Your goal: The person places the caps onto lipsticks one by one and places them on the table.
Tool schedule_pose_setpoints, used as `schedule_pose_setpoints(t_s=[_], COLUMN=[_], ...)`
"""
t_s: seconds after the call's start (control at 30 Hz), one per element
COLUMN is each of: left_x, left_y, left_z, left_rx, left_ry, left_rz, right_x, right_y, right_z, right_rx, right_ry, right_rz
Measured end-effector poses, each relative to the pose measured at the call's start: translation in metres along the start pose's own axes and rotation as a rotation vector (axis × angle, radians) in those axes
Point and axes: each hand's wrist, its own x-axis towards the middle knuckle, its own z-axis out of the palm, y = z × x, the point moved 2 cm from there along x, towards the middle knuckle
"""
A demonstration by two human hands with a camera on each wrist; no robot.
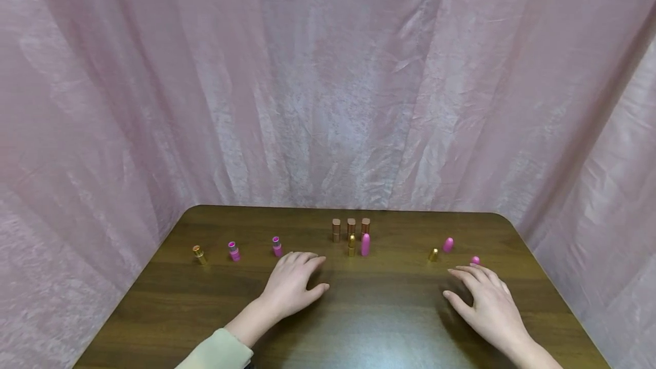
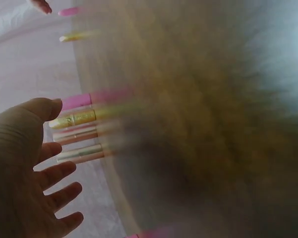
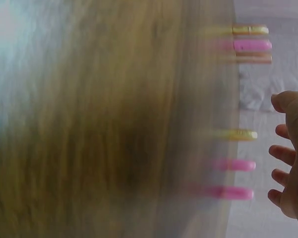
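My left hand (image 1: 291,288) is held over the wooden table with its fingers spread and nothing in it. Nearest to it stands a pink lipstick tube (image 1: 277,246) with its cap off. Another uncapped pink tube (image 1: 234,251) and an uncapped gold tube (image 1: 200,255) stand farther left. My right hand (image 1: 491,305), likewise holding nothing, is just in front of a pink lipstick cap (image 1: 475,259), which it partly hides in the head view. A second pink cap (image 1: 448,245) and a gold cap (image 1: 433,254) stand beyond its fingertips.
At the table's middle stand a capped gold lipstick (image 1: 351,245) and a capped pink lipstick (image 1: 365,245). Behind them is a row of three rose-gold lipsticks (image 1: 336,230). A pink curtain (image 1: 328,101) hangs behind the wooden table (image 1: 379,318) and at its sides.
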Motion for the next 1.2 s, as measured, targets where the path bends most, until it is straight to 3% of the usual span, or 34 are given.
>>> schedule_pose_setpoints(t_s=[0.27, 0.47, 0.7, 0.9, 1.2], left_x=[-0.034, -0.049, -0.053, -0.05, -0.045], left_y=[0.007, 0.018, 0.044, 0.066, 0.076], left_z=[-0.012, -0.018, -0.02, -0.018, -0.008], left_rx=[0.008, 0.018, 0.027, 0.052, 0.061], left_ry=[-0.013, -0.017, -0.009, 0.027, 0.0], left_rz=[0.034, 0.077, 0.215, 0.34, 0.381], right_x=[-0.004, -0.005, 0.001, 0.014, 0.029], right_y=[0.018, 0.027, 0.045, 0.062, 0.084], right_z=[-0.009, -0.017, -0.023, -0.021, -0.004], right_rx=[-0.02, -0.025, 0.012, 0.041, 0.035], right_ry=[0.009, 0.014, -0.011, -0.08, -0.216], right_rz=[0.056, 0.073, 0.146, 0.216, 0.326])
